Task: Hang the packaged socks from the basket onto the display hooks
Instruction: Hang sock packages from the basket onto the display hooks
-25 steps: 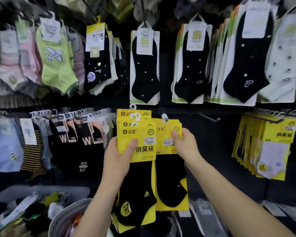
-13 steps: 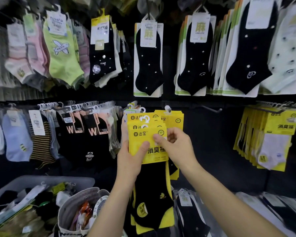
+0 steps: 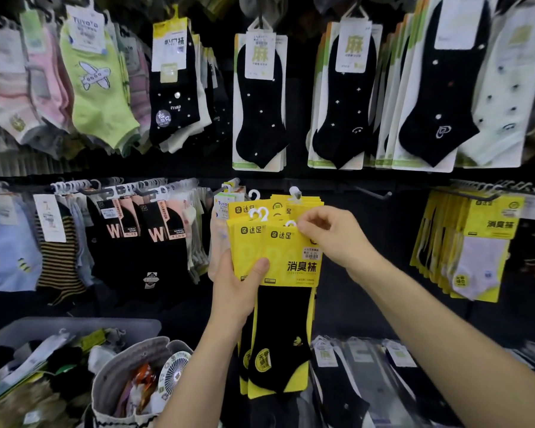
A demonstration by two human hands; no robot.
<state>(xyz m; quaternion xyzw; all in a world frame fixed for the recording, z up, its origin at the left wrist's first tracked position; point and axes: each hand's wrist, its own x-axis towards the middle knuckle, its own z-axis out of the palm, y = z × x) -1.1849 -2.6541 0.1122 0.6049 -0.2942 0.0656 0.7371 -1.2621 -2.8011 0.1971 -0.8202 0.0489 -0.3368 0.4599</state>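
My left hand (image 3: 240,284) grips a stack of yellow sock packs (image 3: 286,257) with black socks, thumb on the front card, held up before the lower display row. My right hand (image 3: 332,234) pinches the top right corner of the front pack beside its white plastic hanger. Several white hangers stick up from the stack. A bare display hook (image 3: 372,193) juts from the dark rail just above and right of the packs. The grey basket (image 3: 74,324) with loose sock packs sits at lower left.
Rows of hung socks fill the wall: black dotted packs (image 3: 260,103) above, yellow packs with white socks (image 3: 473,239) at right, black "W" socks (image 3: 158,233) at left. A grey fabric bag (image 3: 130,362) stands by the basket. More packs lie low at right.
The two fanned-out groups of packs have been brought together into one stack in my left hand. My right hand moved from the stack's side up to the front pack's top corner.
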